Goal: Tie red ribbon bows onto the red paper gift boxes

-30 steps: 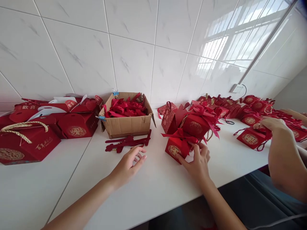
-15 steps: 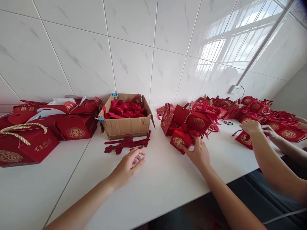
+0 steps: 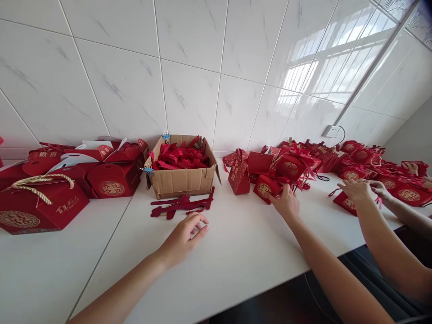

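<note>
My right hand (image 3: 286,202) is closed on a small red box (image 3: 265,189) with a gold round print, at the front of a pile of red boxes with ribbons. My left hand (image 3: 189,234) hovers over the white table, fingers loosely curled but apart, holding nothing. Just beyond it lie dark red straps (image 3: 180,206). Behind them stands a cardboard box (image 3: 184,182) full of red ribbons (image 3: 182,155). An upright red box (image 3: 239,175) stands to the left of the box at my right hand.
Large red boxes (image 3: 114,180) with rope handles fill the left side. At the right, another person's hands (image 3: 359,189) are at a red box (image 3: 346,202). More red boxes line the wall below a white socket (image 3: 331,131).
My right hand and the small red box have moved back against the pile. My left hand has hardly moved. The view has shifted slightly.
</note>
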The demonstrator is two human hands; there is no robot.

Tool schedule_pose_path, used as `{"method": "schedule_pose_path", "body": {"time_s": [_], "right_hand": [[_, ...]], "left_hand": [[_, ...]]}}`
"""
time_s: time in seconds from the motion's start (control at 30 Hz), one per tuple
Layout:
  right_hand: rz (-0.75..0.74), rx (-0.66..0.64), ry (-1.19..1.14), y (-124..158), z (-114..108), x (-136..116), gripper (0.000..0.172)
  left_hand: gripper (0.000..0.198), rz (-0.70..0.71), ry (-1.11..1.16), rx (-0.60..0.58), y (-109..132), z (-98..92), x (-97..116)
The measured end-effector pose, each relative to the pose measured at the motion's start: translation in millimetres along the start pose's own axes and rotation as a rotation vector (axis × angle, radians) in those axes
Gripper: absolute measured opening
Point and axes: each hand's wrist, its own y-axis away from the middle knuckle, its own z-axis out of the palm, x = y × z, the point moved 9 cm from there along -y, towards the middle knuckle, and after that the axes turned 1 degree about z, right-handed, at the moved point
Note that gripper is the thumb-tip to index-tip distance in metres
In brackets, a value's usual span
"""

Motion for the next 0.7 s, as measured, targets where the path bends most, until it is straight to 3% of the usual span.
{"method": "schedule_pose_path", "body": {"time_s": [0.53,0.7], "right_hand": [[0.179,-0.018,-0.013,-37.3,10.0,23.8,0.064],[0.145,-0.070,-0.059,-29.3,13.2,21.1,0.083]], "left_hand": [[0.027,-0.060,-0.031,-0.044,1.0,2.9,-3.2],[0.025,-0.053,-0.054,-0.057,-0.4,4.8,-4.2]]}}
